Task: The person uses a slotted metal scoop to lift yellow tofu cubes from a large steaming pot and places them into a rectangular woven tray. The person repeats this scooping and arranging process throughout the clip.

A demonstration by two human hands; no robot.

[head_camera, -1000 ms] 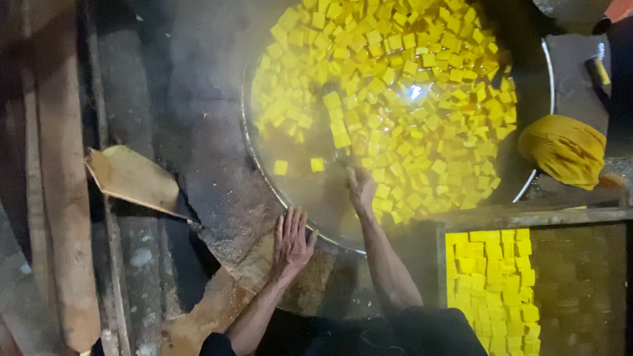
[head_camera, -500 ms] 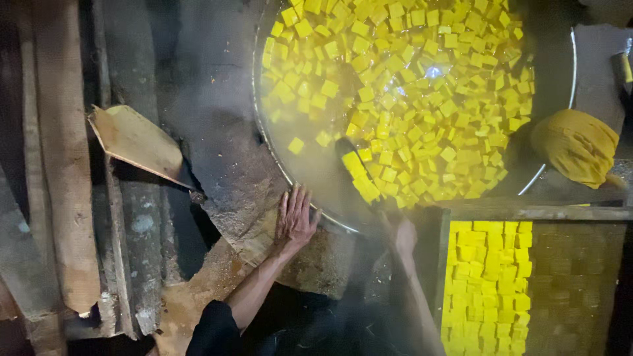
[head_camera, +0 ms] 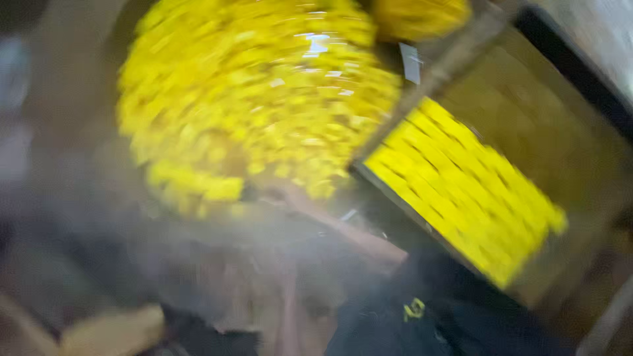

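Motion blur dominates the head view; detail is poor throughout.

Large round pan (head_camera: 142,79) sits upper left, filled with floating yellow cubes (head_camera: 264,99), apparently tofu-like blocks in hot liquid; a bright glare spot shows on the surface. Haze, probably steam, drifts across the lower left.

Right of the pan, a rectangular wooden tray (head_camera: 580,165) lies tilted in the view, holding a tight grid of yellow cubes (head_camera: 461,191) on its near part; the far part is bare brown.

Right hand (head_camera: 280,194): forearm runs from lower centre up to the pan's near edge, the hand just at or over the rim beside the nearest cubes. Whether the fingers are spread, closed or holding a cube cannot be told.

Left hand: smeared pale shape lower centre may be its arm; hand not made out, state cannot be told.

Dark sleeve or garment (head_camera: 422,316) fills the bottom centre.

Risks, as judged:
- Bare hand close to steaming liquid: scald if it dips or the liquid splashes.
- Soft cubes may break if gripped hard.
- Steam and fast head movement cut visibility, so a reach could miss the rim.
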